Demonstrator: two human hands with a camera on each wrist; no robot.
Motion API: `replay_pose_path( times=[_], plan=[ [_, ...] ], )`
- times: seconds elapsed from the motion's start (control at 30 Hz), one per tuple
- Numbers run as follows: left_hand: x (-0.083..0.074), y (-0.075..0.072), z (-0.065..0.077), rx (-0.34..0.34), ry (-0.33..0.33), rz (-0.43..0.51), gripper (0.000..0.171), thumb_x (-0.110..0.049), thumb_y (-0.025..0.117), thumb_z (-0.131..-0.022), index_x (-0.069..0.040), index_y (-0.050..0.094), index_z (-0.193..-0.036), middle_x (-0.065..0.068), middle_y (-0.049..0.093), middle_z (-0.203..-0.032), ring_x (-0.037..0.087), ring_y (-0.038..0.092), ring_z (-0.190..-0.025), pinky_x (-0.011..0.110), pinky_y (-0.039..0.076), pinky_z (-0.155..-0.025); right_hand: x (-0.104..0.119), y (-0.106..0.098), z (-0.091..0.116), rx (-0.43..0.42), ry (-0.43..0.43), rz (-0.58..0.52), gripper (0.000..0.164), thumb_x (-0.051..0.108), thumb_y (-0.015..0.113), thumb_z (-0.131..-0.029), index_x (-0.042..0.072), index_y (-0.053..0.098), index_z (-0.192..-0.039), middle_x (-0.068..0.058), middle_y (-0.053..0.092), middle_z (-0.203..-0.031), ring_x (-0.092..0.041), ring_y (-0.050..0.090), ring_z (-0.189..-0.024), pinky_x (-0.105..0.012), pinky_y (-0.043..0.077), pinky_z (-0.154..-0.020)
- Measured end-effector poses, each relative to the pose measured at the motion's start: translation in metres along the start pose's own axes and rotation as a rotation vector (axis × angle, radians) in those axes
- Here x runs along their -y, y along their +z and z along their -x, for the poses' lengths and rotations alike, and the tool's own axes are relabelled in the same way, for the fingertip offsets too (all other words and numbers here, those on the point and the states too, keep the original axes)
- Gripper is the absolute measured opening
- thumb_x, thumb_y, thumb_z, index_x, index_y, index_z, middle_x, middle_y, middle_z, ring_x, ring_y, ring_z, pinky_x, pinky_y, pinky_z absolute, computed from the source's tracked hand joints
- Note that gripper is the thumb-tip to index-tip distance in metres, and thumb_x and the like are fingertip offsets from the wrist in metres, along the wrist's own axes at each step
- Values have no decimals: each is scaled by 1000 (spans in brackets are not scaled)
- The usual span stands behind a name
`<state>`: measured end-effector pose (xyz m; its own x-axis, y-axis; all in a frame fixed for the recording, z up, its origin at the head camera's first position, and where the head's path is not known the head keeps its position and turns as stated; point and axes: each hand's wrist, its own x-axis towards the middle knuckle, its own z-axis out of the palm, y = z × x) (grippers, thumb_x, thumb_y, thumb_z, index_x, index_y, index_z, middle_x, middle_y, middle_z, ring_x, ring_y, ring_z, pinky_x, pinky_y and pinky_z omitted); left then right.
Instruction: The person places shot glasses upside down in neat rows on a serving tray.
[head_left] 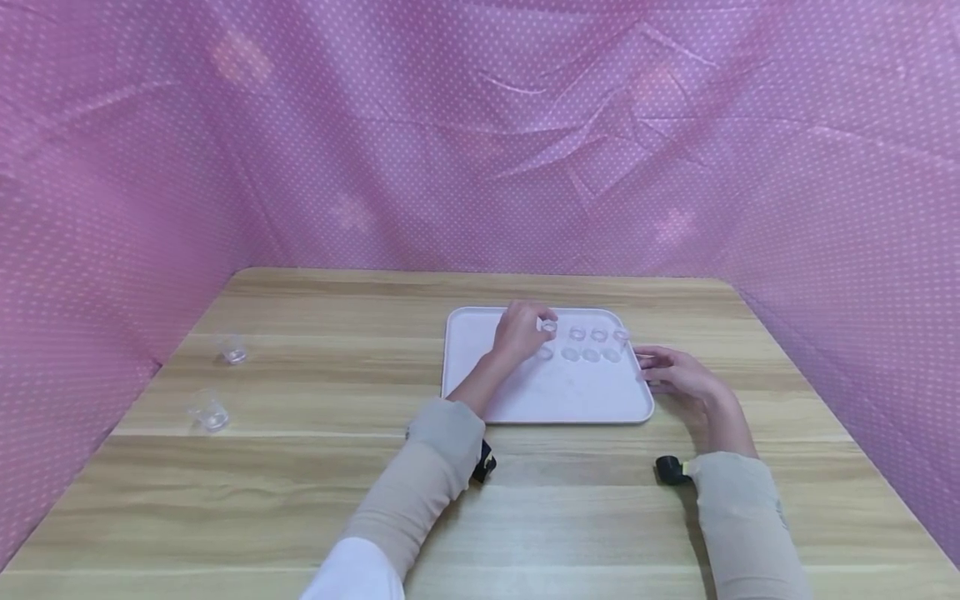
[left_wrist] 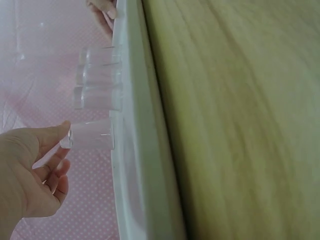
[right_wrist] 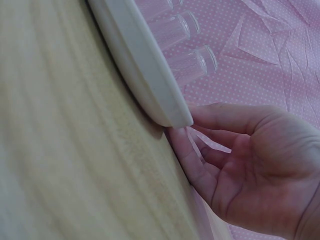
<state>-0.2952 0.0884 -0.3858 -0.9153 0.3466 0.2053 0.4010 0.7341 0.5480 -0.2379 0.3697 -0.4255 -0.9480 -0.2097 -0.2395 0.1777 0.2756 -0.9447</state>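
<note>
Several clear cups stand on the white tray [head_left: 555, 400], three of them close together at its right side, such as one cup [head_left: 598, 335]. A little to their left is another clear cup [left_wrist: 92, 135], its base at the tray. My left hand [head_left: 517, 333] pinches this cup's top end between thumb and finger; the left wrist view shows the other fingers [left_wrist: 60, 187] loosely bent below. At the tray's right edge, my right hand [head_left: 678, 372] grips the rim, with digits on both sides of it in the right wrist view.
Two more clear cups, one farther back [head_left: 236, 355] and one nearer [head_left: 213, 417], are on the wooden table [head_left: 300, 492] at the left. Pink dotted cloth [head_left: 465, 150] hangs behind the table and along both sides.
</note>
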Motion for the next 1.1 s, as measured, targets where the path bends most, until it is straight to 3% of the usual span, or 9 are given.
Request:
replay_pose_path(
  times=[0.6,1.1],
  plan=[
    [-2,14,-2,10,-6,-29,24,-21,72,-80,-19,70,-104,-5,63,-104,17,43,-114,32,37,-92,-3,-1,1,15,-20,12,58,-2,52,-89,-10,24,-139,-23,46,-118,-10,54,-93,-33,48,-84],
    [-2,12,-2,50,-22,13,31,-22,71,-81,-21,66,-111,-5,61,-111,16,45,-108,29,38,-88,0,0,-1,13,-20,18,56,-3,50,-90,-10,24,-139,-26,43,-118,-11,54,-94,-33,47,-85]
  ],
)
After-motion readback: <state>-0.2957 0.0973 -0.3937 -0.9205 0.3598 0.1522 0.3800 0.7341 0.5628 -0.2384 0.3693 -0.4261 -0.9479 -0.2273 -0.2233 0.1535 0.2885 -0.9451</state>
